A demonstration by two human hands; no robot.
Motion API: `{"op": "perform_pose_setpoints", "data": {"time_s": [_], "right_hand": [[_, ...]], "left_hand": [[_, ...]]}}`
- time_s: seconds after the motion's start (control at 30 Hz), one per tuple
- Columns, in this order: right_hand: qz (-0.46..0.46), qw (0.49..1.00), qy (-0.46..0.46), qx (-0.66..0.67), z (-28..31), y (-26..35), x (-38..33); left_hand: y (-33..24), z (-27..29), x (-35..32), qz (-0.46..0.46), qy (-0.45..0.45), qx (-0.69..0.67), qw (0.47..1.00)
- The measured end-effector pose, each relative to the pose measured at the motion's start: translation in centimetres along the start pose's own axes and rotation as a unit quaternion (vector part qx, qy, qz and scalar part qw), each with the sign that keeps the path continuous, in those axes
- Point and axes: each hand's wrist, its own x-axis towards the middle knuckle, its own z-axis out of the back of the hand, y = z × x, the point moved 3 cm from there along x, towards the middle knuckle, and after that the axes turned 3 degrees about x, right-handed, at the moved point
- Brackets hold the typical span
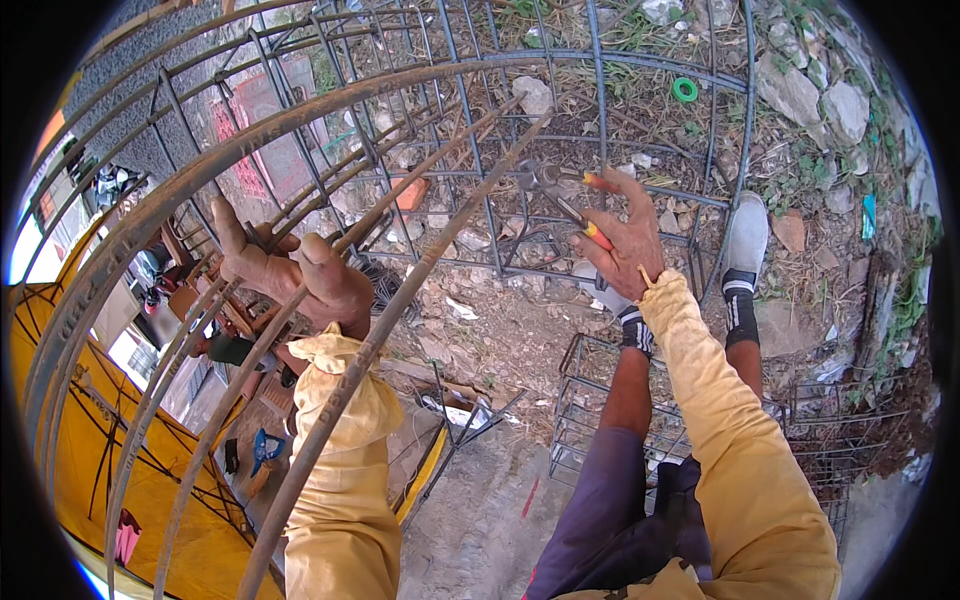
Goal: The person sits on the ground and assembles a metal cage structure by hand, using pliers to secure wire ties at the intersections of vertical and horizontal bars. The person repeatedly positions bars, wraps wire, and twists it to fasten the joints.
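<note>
Hands on a rebar cage, pincers in the right

Head view: rusty rebar cage (300, 110) arches over and in front of the person, its long bars running from the lower left up toward the top centre, crossed by thinner stirrup rings. Left hand (290, 275) is closed around one of the long bars (400, 185), fingers wrapped over it and thumb raised, the yellow sleeve (340, 470) coming up from the lower edge just below it. Right hand (625, 240) is well apart from the left, further right and slightly higher, gripping a pair of pincers with red handles (585, 205); the fingers are spread along the handles, and the metal head of the tool points left toward a crossing of bars just beside that hand. Whether the tool's head bites on wire cannot be told. Right of the right hand, a grey shoe (745, 235) stands on a bar of the cage, a black sock above it. Below the right forearm, a smaller rebar cage (590, 400) lies on the dirt. Above the right hand, a green ring (685, 90) lies among stones and weeds.
</note>
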Motion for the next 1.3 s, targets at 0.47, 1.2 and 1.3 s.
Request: {"op": "perform_pose_setpoints", "data": {"time_s": [0.47,1.2,1.3], "right_hand": [[-0.012,0.985,0.161,-0.061,2.8,-0.5,-1.7],[-0.357,0.896,0.244,0.104,4.4,4.6,-23.5],[-0.37,0.892,0.245,0.087,4.2,3.6,-24.2]], "left_hand": [[-2.9,1.4,-10.1,0.171,-0.019,-0.182,0.968],[0.7,-23.7,-15.8,0.625,0.295,-0.429,0.582],[4.1,-22.7,-15.1,0.325,0.361,-0.117,0.866]]}}
